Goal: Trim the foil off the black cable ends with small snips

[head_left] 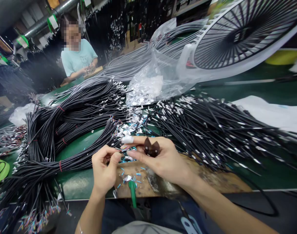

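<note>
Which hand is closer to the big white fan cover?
Right. The right hand, holding a dark brown piece, is below and left of the fan cover; the left hand is farther left.

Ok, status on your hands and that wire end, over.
Hands together: left hand and right hand pinch a wire end. Right also holds a dark brown piece. Crowded by black cable bundles both sides; foil scraps on wooden board.

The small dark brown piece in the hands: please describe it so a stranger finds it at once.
Find the worn wooden board at the near edge of the green table. Above it, the right hand holds a small dark brown piece. It alone has two pointed tips like ears; its neighbours are black cables and silver foil scraps.
</note>
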Demonstrator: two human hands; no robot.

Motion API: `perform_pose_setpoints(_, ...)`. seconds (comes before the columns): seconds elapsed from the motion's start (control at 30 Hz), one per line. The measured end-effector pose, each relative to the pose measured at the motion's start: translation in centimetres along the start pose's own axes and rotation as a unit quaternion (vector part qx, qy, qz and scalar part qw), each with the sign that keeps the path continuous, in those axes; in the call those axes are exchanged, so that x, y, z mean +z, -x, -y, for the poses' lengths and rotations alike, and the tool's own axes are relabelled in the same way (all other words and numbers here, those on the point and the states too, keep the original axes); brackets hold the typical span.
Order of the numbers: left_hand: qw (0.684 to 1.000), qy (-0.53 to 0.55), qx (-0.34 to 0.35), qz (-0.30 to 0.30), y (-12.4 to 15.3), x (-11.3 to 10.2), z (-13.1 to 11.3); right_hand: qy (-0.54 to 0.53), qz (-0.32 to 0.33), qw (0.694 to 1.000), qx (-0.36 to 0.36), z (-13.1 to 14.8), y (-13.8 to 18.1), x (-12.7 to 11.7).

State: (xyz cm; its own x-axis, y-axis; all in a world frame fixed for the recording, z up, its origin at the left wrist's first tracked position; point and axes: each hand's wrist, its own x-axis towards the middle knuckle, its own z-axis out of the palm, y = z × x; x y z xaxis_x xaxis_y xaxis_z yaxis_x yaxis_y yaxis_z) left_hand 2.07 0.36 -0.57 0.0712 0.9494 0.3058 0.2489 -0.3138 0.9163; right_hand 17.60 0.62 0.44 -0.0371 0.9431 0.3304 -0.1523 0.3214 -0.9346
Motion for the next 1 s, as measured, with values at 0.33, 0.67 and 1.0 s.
perform_pose_setpoints(0.33, 1.000, 0.000, -0.022, 0.015, 0.0, 0.1, -0.7, 0.023, -0.049, 0.998, -0.008, -0.2, 0.0, 0.2)
perform_pose_setpoints(0.67, 0.992, 0.061, -0.014, -0.106, -0.6, 0.0, 0.1, 0.076, -0.082, 0.994, 0.016, -0.4, -0.1, 0.3)
perform_pose_setpoints(1.0, 0.912, -0.401, 0.048, 0.078, 0.1, -1.0, 1.8, 0.137, -0.133, 0.981, -0.017, 0.5, 0.0, -0.9)
